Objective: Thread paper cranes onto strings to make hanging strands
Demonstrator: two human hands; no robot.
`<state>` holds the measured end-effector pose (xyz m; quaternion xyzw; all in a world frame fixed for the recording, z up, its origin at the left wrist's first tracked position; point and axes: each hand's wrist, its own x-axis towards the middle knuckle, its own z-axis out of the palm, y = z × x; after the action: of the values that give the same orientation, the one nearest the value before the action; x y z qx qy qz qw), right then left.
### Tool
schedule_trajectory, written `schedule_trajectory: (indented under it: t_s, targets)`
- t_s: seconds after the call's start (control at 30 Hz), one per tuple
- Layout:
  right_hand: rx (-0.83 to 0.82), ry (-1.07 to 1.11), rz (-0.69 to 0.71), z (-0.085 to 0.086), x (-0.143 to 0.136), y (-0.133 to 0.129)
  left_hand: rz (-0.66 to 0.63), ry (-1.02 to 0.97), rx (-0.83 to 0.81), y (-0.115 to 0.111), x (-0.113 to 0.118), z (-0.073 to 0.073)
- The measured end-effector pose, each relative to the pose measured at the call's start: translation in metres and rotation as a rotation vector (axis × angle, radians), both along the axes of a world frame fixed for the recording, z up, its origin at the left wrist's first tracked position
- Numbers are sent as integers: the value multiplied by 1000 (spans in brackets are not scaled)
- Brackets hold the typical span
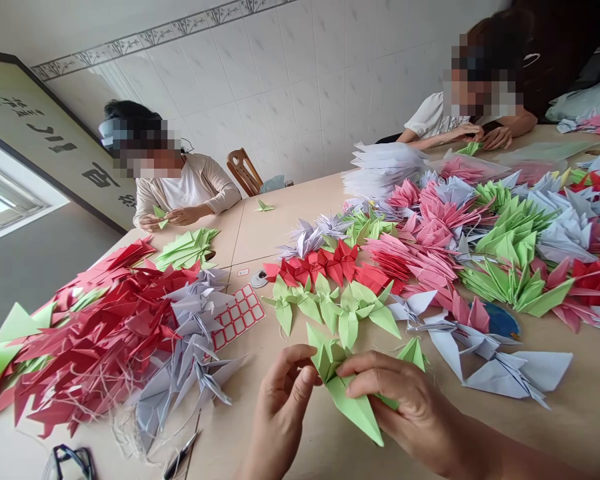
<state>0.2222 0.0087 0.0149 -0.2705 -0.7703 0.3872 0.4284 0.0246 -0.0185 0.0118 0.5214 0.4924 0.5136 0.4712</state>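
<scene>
Green paper, clamped by the right hand, should be pinched lightly, with the left hand alongside, its grip unclear.

Bare hands, seemingly bare right forearm

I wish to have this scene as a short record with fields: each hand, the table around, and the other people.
Left hand: at the left edge of the folded green paper; its grip is unclear
Right hand: holds that same paper, thumb hidden
Just beyond: a row of green pieces, then red ones
Table left: red heap, sticker sheet
Table right: pink pieces, white pieces
Co-workers: two, at left and right, both handling green paper
</scene>
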Motion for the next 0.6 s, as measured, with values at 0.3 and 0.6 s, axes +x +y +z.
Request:
schedule_trajectory:
  t_s: [0.3,0.6]
  targets:
    - [-39,6,40,4,3,-3,-37,-251,-185,2,0,-6]
    - [-732,90,0,4,0,-1,69,-209,-72,-1,8,-2]
